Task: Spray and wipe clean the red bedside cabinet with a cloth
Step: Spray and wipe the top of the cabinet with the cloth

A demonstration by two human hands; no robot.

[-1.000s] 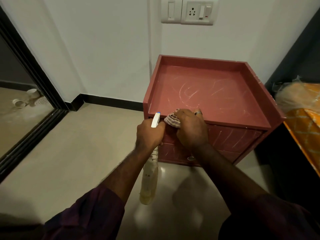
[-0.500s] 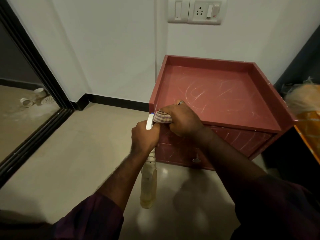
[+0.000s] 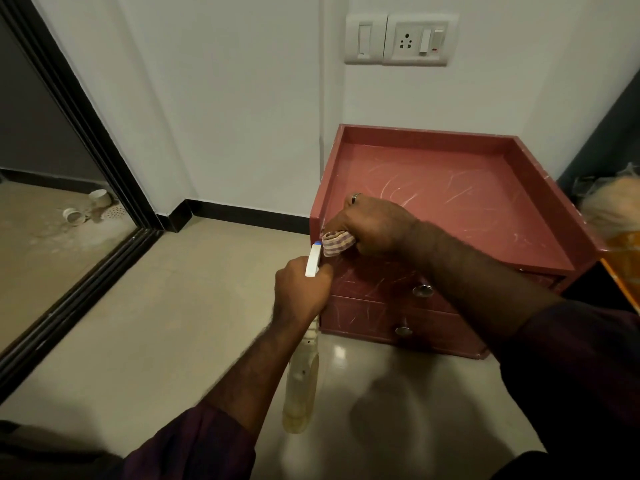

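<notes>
Checked cloth [image 3: 337, 244] is bunched in the curled grip of the right hand [image 3: 377, 226] and pressed on the front-left corner of the red cabinet [image 3: 450, 202], which stands on the floor against the wall. The left hand [image 3: 301, 292] has its grip closed round the neck of a bottle [image 3: 301, 386] that hangs down with yellowish liquid at its base. The bottle's nozzle is just beside the cloth.

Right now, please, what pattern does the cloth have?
The cloth is checked purple and cream, head view.
</notes>
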